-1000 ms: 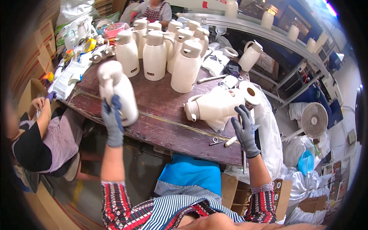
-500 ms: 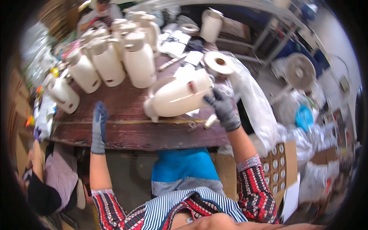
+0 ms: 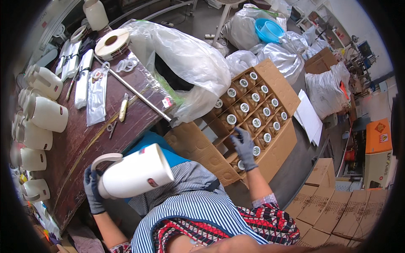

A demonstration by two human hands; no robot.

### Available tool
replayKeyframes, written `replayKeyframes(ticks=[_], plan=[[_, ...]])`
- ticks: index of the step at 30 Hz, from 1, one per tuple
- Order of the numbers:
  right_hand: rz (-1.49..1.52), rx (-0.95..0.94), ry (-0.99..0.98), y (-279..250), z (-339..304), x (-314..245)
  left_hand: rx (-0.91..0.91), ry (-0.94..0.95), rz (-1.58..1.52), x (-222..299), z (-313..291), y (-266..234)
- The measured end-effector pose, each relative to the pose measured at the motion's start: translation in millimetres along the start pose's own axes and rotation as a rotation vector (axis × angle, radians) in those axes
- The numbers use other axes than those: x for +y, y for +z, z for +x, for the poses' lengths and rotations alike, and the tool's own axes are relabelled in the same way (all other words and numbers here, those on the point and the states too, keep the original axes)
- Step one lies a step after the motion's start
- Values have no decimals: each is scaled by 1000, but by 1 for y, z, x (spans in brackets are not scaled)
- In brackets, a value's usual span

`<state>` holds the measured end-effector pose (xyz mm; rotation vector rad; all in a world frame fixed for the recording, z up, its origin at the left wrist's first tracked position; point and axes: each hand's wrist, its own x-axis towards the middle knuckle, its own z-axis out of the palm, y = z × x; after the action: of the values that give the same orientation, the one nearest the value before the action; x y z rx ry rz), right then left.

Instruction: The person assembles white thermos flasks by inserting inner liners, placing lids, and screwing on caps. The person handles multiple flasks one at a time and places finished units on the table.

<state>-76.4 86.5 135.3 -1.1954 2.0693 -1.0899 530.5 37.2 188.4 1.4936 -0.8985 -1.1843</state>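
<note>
A white jug with a curved handle hangs tilted on its side in front of my apron, its wide end pointing right. My left hand, in a grey glove, is closed round the jug's narrow end. My right hand, gloved too, is over an open carton, its fingers apart among the round silvery tops standing in the cardboard compartments. Nothing shows in that hand, though its fingertips are close to the dividers.
More white jugs line the left of the dark table. A label roll, flat plastic packets and a metal rod lie there. Clear plastic sheeting drapes beside the carton. Stacked brown boxes stand at lower right.
The view has swung right. The jug, by my right hand over the table before, is now in my left hand near my body. My right hand has moved to the carton.
</note>
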Motion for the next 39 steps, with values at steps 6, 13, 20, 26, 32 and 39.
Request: replayKeyframes(ticks=[6, 13, 20, 26, 32, 39], plan=[[-514, 20, -262, -2, 92, 90, 43, -19, 251, -5, 28, -31], [-809, -183, -279, 87, 201, 81, 89, -26, 470, 17, 10, 1], [-1074, -530, -450, 112, 231, 93, 399, 527, 1144, 52, 8, 15], [-773, -291, -789, -41, 157, -108, -383, 870, 677, 104, -45, 231], [-252, -474, -821, -105, 82, -277, -773, 631, -164, 84, -50, 395], [962, -293, -479, -36, 36, -181, -546, 560, -111, 65, -55, 306]])
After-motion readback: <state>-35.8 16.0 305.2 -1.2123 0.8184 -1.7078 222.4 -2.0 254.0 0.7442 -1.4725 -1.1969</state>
